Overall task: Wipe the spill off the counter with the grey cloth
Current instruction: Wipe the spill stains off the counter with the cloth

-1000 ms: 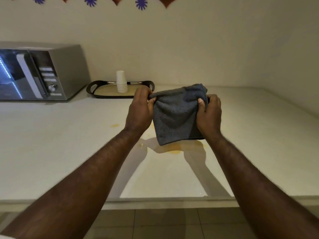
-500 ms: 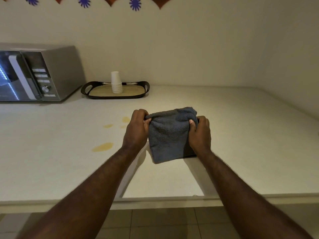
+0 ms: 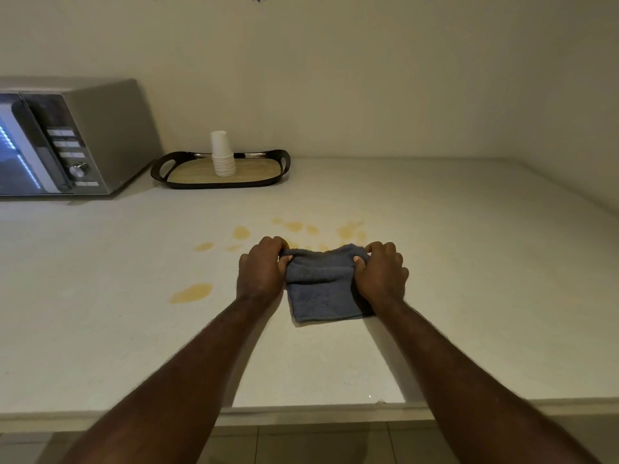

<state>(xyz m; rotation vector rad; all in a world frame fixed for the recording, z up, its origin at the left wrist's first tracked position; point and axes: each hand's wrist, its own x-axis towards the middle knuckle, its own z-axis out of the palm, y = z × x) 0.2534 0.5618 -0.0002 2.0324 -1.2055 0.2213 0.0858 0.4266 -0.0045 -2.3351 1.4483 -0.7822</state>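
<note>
Grey cloth (image 3: 323, 289) now lowered onto counter (image 3: 469, 279), both hands gripping.

Both hands, left hand (image 3: 260, 269) and right hand (image 3: 382, 274), are pinching the folded grey terry cloth (image 3: 323, 289) as it is lying on the white counter (image 3: 469, 262), just before yellowish spill patches (image 3: 294, 226).

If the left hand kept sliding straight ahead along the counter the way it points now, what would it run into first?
Probably the yellowish spill spots just beyond the left hand, which grips the grey cloth. Farther along that line stands the black tray with stacked white cups, though depth is hard to judge.
</note>
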